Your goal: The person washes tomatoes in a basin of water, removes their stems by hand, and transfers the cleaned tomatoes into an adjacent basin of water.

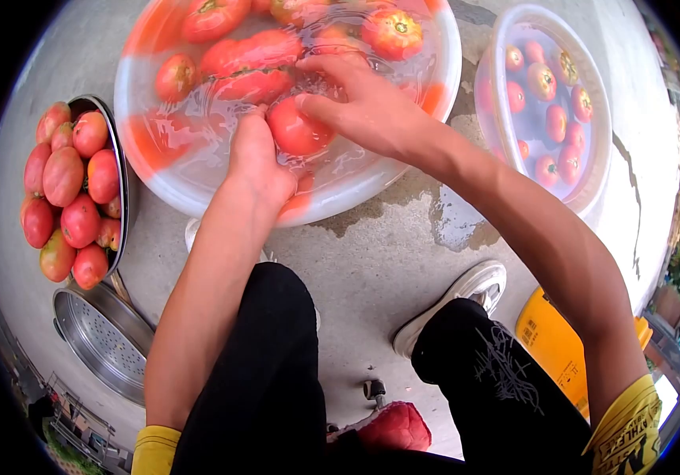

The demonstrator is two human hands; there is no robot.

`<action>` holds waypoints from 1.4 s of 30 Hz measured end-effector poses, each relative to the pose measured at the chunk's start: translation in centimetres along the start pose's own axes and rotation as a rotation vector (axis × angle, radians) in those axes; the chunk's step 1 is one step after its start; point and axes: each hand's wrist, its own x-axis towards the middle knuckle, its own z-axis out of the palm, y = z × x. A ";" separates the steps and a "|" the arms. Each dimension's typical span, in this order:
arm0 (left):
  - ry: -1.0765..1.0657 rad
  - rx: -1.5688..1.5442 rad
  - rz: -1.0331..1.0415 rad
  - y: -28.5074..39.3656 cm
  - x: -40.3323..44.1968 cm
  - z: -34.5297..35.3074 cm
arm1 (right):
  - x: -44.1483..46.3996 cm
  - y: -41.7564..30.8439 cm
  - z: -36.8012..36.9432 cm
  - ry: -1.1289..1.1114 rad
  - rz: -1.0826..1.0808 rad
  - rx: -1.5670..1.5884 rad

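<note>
A large round basin of water with floating tomatoes fills the top middle. Both my hands are in it, around one red tomato. My left hand cups that tomato from its left and below, its fingertips hidden. From the right, my right hand reaches over it with thumb and fingers apart, the thumb against the tomato's upper right. More tomatoes float beyond my hands, among them a long ridged one and a yellow-topped one.
An oval tub with tomatoes in water stands at the right. A dark-rimmed bowl piled with tomatoes is at the left, above a perforated steel pan. A yellow box lies by my right leg. The concrete floor is partly wet.
</note>
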 end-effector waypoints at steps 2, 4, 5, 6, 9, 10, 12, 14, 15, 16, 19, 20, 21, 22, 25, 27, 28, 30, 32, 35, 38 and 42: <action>-0.015 -0.003 -0.002 0.0 -0.3 0.2 | -0.8 0.2 -0.5 0.101 -0.309 -0.196; 0.033 -0.010 0.001 0.2 -0.6 0.3 | -0.8 -0.3 -1.0 -0.010 -0.150 -0.117; 0.028 -0.002 0.003 0.2 -0.6 0.3 | -0.7 -0.6 -1.4 -0.121 0.005 -0.035; 0.025 0.028 -0.002 0.2 -0.4 0.0 | -0.5 -0.9 -1.4 -0.107 0.000 -0.032; -0.028 0.079 -0.034 0.4 0.4 -1.0 | -0.3 -2.3 -1.7 -0.035 0.247 -0.122; -0.070 0.077 -0.075 0.8 0.5 -1.0 | -0.5 -2.9 -2.0 -0.043 0.213 -0.111; -0.084 0.209 -0.103 2.3 -2.2 0.5 | -0.8 -3.6 -2.7 -0.027 0.177 -0.092; -0.101 0.336 -0.117 4.6 -4.8 2.8 | -0.6 -4.0 -3.5 -0.126 0.123 0.017; -0.127 0.475 -0.087 5.9 -5.9 3.7 | -0.7 -5.1 -4.4 -0.099 0.112 0.020; -0.148 0.611 -0.062 7.0 -6.9 4.4 | -1.0 -6.0 -5.2 -0.117 0.089 0.152; -0.242 0.815 -0.071 10.3 -7.9 7.4 | -1.5 -8.2 -7.6 -0.144 0.026 0.298; -0.261 0.867 -0.011 10.6 -8.8 8.9 | -1.7 -9.1 -8.9 -0.109 0.026 0.088; -0.270 0.872 -0.001 11.3 -8.8 9.9 | -1.8 -9.5 -9.7 -0.070 0.028 -0.119; -0.366 0.936 0.031 11.9 -8.3 10.4 | -1.5 -9.0 -10.3 -0.032 0.056 -0.010; -0.458 0.974 0.182 10.5 -5.6 10.1 | -2.3 -8.3 -12.5 0.019 0.091 -0.064; -0.292 1.117 0.556 9.8 -1.4 7.8 | -3.3 -7.1 -12.8 0.114 0.103 -0.107; -0.294 1.261 0.654 9.5 0.1 6.7 | -4.1 -6.7 -13.7 0.229 0.107 -0.146; -0.297 1.407 0.756 8.8 3.4 4.0 | -7.8 -7.3 -14.8 0.305 0.171 -0.138; -0.291 1.681 1.019 8.5 5.9 2.3 | -10.5 -6.3 -16.1 0.445 0.280 -0.136; -0.318 1.929 1.137 7.2 5.3 2.8 | -13.5 -2.1 -18.2 0.595 0.395 -0.160; -0.320 1.971 1.086 5.7 4.5 3.8 | -16.1 2.7 -20.3 0.634 0.479 -0.076; -0.234 2.025 1.199 4.4 6.6 4.1 | -18.2 9.4 -20.3 0.706 0.669 -0.019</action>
